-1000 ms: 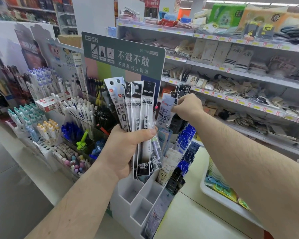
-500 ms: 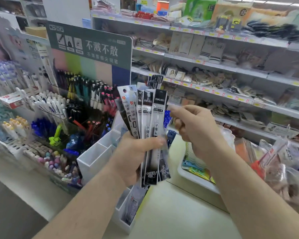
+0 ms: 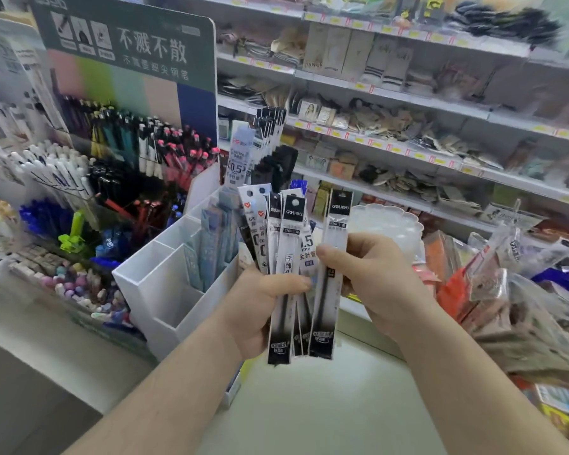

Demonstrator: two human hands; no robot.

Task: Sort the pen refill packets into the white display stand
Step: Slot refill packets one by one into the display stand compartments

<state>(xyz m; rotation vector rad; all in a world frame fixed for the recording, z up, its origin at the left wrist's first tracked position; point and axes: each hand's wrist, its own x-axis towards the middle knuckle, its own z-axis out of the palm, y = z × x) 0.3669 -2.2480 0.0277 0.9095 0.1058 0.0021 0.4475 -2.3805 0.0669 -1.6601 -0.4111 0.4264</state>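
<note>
Low in the shot, a pale desk (image 3: 326,405) runs under both forearms, its near edge cut off by the frame. Shop aisle setting: long white shelves (image 3: 408,103) fill the right and back, goods on them blurred, price tags unreadable. Green sign (image 3: 125,41) with white characters stands back left above racks of pens (image 3: 138,149); more pens and small erasers at far left, soft focus. White display stand (image 3: 165,274) sits on the desk left of centre, front compartments bare, a rear one holding pale blue packets (image 3: 211,244); its base is hidden behind the left forearm. Left hand (image 3: 260,310) grips a fanned bunch of pen refill packets (image 3: 284,257) upright, thumb across the front, fingers hidden behind. Right hand (image 3: 372,277) pinches one black-and-white packet (image 3: 330,270) at the right edge of the fan, thumb on its front face; can't tell if it's clear of the bunch or still touching. Taller packets (image 3: 266,133) stand behind the fan, lower ends hidden. White scalloped tray (image 3: 388,221) behind the right hand, mostly covered. Clear plastic bags (image 3: 506,290) at right, contents hard to make out, cut by the frame edge.
</note>
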